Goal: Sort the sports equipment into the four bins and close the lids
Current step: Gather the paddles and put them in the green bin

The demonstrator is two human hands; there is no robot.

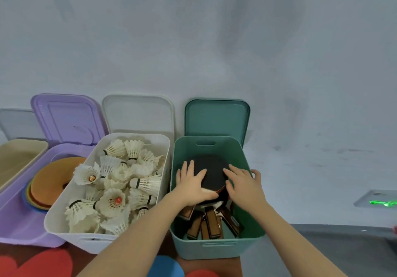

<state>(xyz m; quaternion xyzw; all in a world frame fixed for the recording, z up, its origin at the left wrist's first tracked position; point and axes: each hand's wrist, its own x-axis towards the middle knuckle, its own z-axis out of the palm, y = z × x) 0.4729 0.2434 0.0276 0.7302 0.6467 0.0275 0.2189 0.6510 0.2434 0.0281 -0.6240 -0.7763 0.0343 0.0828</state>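
Observation:
Four open bins stand in a row by the wall. The green bin holds several table tennis paddles with brown handles pointing toward me. My left hand lies flat on the top black paddle's left side. My right hand rests on its right side, fingers spread. The white bin is full of feather shuttlecocks. The purple bin holds stacked flat discs, orange on top. A beige bin sits at the far left.
Lids lean upright against the wall behind the bins: green, white, purple, and a grey one. Red and blue discs lie on the floor at the bottom edge. A grey device with a green light sits right.

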